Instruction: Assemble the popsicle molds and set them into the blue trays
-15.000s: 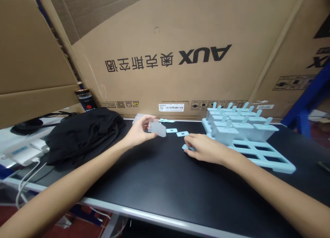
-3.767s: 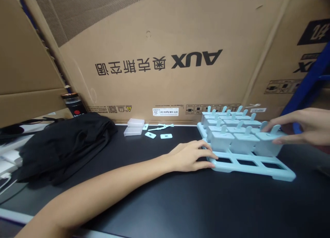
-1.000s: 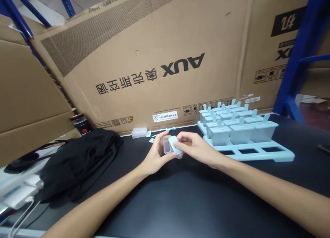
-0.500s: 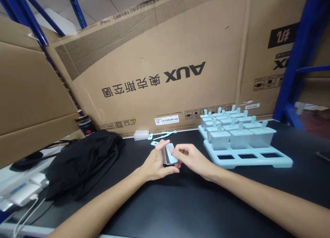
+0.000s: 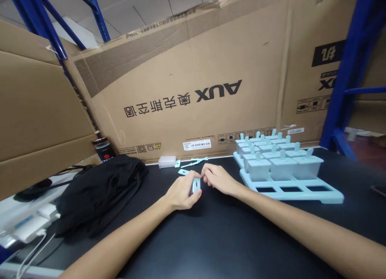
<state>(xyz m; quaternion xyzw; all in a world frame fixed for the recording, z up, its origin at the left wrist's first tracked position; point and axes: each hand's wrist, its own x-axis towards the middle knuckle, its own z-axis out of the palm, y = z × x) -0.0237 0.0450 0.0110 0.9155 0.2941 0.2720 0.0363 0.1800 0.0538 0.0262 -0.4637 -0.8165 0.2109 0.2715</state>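
Note:
My left hand [image 5: 180,193] is closed around an ice-pop mould whose light-blue slotted lid [image 5: 196,185] faces me; its cup is mostly covered by my fingers. Just right of the lid is my right hand [image 5: 219,179], fingers curled together; whatever they hold, if anything, is hidden. Beyond my left hand lie a loose blue lid [image 5: 183,172], a small blue piece [image 5: 177,164], some thin blue sticks [image 5: 197,161] and a translucent mould cup [image 5: 167,162]. To the right, several filled-in rows of lidded moulds with sticks [image 5: 281,167] stand in a light-blue rack [image 5: 294,195], its front openings vacant.
A black cloth bag [image 5: 102,194] lies on the left of the black tabletop [image 5: 169,246], near white chargers and cables [image 5: 33,228]. A dark jar [image 5: 103,149] stands behind it. Large cardboard [image 5: 181,69] walls the back; blue shelf posts [image 5: 346,81] rise at the sides.
My right hand has come off the lid and drawn slightly away, its fingers now curled. The mould in my left hand has turned, showing the lid's slot. The view has tipped up slightly.

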